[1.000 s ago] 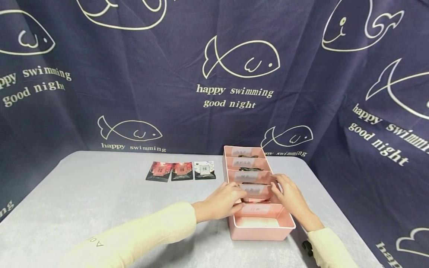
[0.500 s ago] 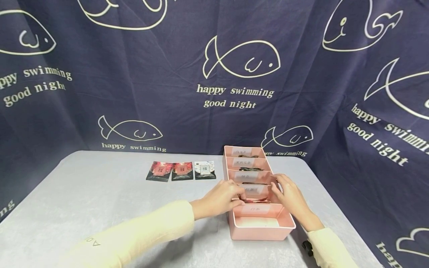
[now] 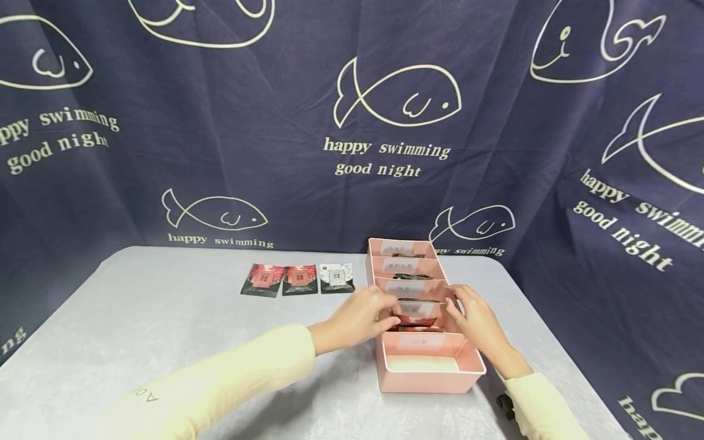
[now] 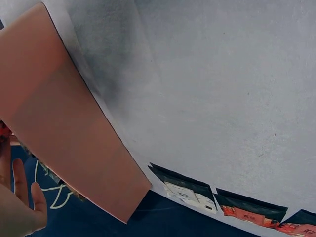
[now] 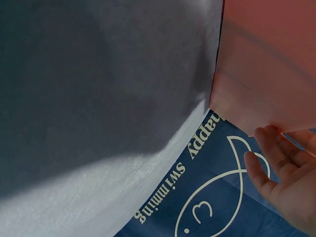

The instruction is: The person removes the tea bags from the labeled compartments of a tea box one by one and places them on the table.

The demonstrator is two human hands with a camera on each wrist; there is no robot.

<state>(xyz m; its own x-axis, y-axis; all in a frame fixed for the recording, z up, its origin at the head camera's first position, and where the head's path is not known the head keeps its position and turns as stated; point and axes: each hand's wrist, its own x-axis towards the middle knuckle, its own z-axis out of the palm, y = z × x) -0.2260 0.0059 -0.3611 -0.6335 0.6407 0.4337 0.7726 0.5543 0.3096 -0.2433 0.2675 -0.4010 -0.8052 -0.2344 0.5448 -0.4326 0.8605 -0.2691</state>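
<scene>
A long pink divided box [image 3: 433,383] stands on the table, its compartments marked with white labels. My left hand [image 3: 357,319] reaches over the box's left side and pinches the left end of a red tea sachet [image 3: 418,320] in the second compartment from the front. Another red sachet [image 3: 422,329] lies just in front of it, against the divider. In the left wrist view, a bit of red packaging [image 4: 4,131] shows by the fingers of my left hand [image 4: 19,202]. My right hand [image 3: 484,324] rests its relaxed fingertips at the box's right rim.
Left of the box, two red-and-black sachets [image 3: 262,280] and a white-and-black sachet [image 3: 337,278] lie in a row. Dark sachets [image 3: 412,277] sit in the rear compartments. A black object [image 3: 505,406] lies by the right sleeve. A navy fish-print curtain [image 3: 275,122] hangs behind.
My left hand has shifted slightly away from me, and a red sachet now shows higher in its compartment, partly covering the label behind. My right hand has stayed at the rim.
</scene>
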